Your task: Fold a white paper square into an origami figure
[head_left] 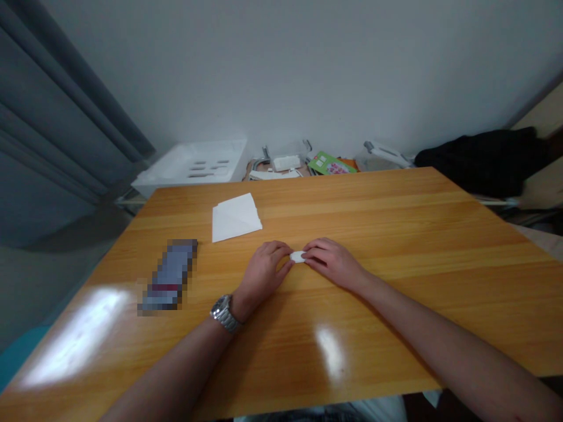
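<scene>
A small folded piece of white paper (298, 257) is held low over the middle of the wooden table (373, 205). My left hand (264, 269), with a metal watch (224, 312) on its wrist, pinches the paper's left end between thumb and fingers. At the other end my right hand (334, 262) grips it with its fingertips. Both hands rest close to the tabletop. My fingers partly hide the ends of the paper. Beyond my left hand lies a larger sheet of white paper (236, 218) with a crease across it.
A pixelated, phone-like flat object (171, 272) lies at the left of the table. Behind the far edge are a white foam tray (193, 161), a green booklet (329, 164) and assorted small items. Black cloth (475, 158) is heaped at the right, and a grey curtain (57, 105) hangs left.
</scene>
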